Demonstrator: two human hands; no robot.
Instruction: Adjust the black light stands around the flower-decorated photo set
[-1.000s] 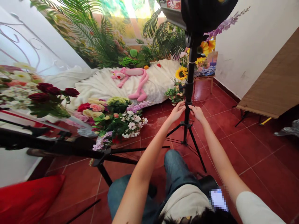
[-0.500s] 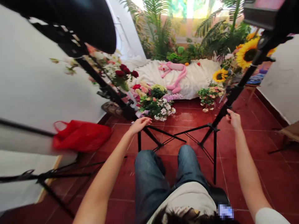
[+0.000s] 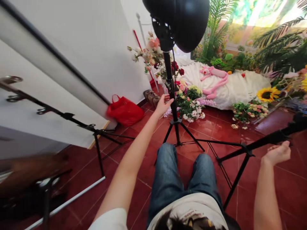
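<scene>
A black light stand (image 3: 177, 129) with a large dark lamp head (image 3: 184, 22) rises in front of me. My left hand (image 3: 165, 103) is at its pole, fingers apart, with the thumb and fingertips near the black tube. On the right, a second black stand (image 3: 261, 142) leans across the view. My right hand (image 3: 278, 154) is curled beside its upper part. Whether the fingers touch the pole or a knob there is hidden.
A red bag (image 3: 126, 110) lies by the left wall. Another tripod (image 3: 96, 131) stands at left. Beyond the stands are flower bunches (image 3: 192, 107), a white-draped surface (image 3: 242, 92) and a pink plush toy (image 3: 216, 75). A sunflower (image 3: 268, 94) is at right.
The view has turned left. My left hand has come up to the left stand's pole with its fingers spread. The right stand now leans far over to the right, with my right hand beside it.
</scene>
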